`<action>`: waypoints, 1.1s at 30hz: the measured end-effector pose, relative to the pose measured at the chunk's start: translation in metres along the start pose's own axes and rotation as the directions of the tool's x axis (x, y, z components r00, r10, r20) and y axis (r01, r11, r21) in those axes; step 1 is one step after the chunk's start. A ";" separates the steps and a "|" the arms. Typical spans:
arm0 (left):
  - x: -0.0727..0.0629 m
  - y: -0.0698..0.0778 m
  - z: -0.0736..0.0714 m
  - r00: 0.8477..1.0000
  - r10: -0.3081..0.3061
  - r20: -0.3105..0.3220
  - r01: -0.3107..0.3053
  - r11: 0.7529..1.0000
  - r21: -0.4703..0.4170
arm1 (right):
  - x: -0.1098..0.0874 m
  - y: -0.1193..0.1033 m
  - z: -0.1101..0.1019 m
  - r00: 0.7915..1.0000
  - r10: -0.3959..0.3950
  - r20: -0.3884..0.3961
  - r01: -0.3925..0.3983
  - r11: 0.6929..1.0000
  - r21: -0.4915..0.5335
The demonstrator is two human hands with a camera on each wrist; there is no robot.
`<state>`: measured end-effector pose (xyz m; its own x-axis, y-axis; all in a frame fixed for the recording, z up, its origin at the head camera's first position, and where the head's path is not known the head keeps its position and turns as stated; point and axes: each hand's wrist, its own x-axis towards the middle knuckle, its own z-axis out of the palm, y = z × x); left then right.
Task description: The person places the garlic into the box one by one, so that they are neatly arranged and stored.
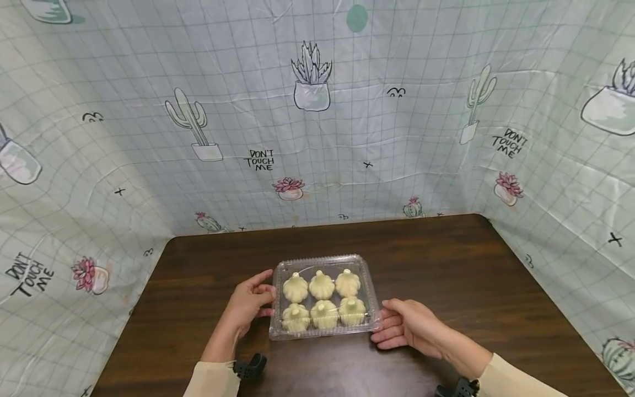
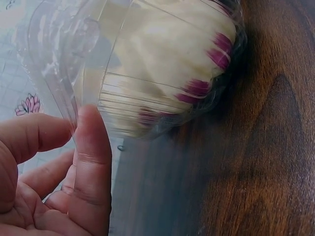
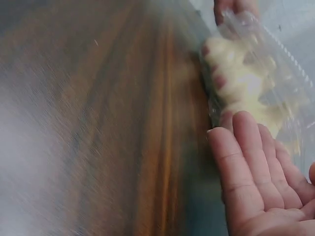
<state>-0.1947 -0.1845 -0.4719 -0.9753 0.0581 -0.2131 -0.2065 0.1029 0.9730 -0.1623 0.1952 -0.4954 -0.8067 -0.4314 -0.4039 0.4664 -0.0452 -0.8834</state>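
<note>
A clear plastic clamshell box (image 1: pixel 322 263), its lid down, holds several pale yellow pieces shaped like garlic bulbs (image 1: pixel 322 284) in two rows. Purple patches mark the base of the garlic-shaped piece (image 2: pixel 162 44) in the left wrist view. At the box's left side, my left hand (image 1: pixel 250 300) pinches the thin plastic rim (image 2: pixel 66 93) between thumb and finger. My right hand (image 1: pixel 409 328) is at the near right corner. Its fingers (image 3: pixel 251 152) lie straight along that side of the box, palm turned up; whether the thumb presses the plastic, I cannot tell.
Under the box is a dark brown wooden table (image 1: pixel 218 264). A pale gridded curtain (image 1: pixel 347 138) printed with cacti and lettering hangs behind the table and along both sides. Dark straps (image 1: pixel 250 365) circle both wrists.
</note>
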 end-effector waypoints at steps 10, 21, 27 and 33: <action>-0.002 0.000 0.000 1.000 0.007 -0.017 -0.007 1.000 -0.003 | -0.013 0.000 0.010 0.998 0.016 0.068 -0.012 0.998 -0.061; -0.002 -0.004 0.002 1.000 0.019 -0.009 -0.018 1.000 0.015 | -0.015 0.000 0.014 0.999 0.022 0.025 -0.019 0.994 -0.104; -0.010 -0.006 0.002 1.000 0.018 -0.010 -0.018 0.999 0.045 | -0.015 0.002 0.013 0.999 0.010 0.037 -0.006 0.995 -0.099; -0.037 -0.016 0.000 0.999 -0.011 0.040 0.010 1.000 0.027 | -0.017 0.004 0.013 0.999 -0.008 0.053 0.014 0.995 -0.102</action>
<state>-0.1549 -0.1886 -0.4793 -0.9690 0.0962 -0.2274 -0.2143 0.1304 0.9680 -0.1425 0.1905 -0.4888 -0.7903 -0.4781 -0.3832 0.4159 0.0407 -0.9085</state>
